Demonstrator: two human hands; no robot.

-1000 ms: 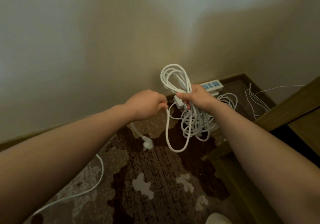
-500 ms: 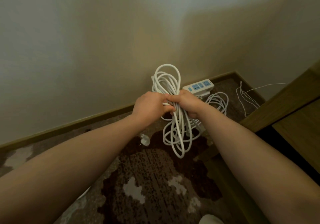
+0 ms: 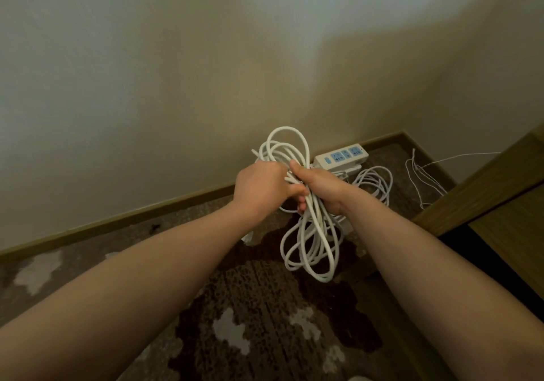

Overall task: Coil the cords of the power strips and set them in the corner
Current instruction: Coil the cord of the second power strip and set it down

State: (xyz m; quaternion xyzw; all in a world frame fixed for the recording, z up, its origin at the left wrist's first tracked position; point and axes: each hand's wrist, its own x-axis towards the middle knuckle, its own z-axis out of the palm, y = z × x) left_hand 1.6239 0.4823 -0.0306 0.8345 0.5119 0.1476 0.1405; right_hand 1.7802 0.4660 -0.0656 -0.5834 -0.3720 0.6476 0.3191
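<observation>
- Two walls [image 3: 206, 86] are seen meeting above a patterned carpet [image 3: 265, 307], and the corner where the strips belong lies at the far right of the floor.
- A wooden furniture edge [image 3: 485, 192] is seen at the right, with thin loose wires [image 3: 424, 180] lying on the carpet just beside it.
- One power strip [image 3: 341, 157] is already set near the corner, against the baseboard, with its coiled cord [image 3: 374, 183] lying beside it; that part of the task is judged done.
- A second bundle of white cord [image 3: 309, 233] is held up above the carpet, gathered into long loops that rise above the hands and hang below them; its strip body cannot be made out clearly.
- The bundle is gripped at its middle by the right hand [image 3: 321, 189], fingers curled round the loops.
- The left hand [image 3: 262, 186] is closed on the cord just beside the right, the two hands touching.
- A plug [image 3: 247, 238] is partly seen below the left wrist, so the tail end is judged not yet wound in; finishing the coil and setting it down in the corner are left.
</observation>
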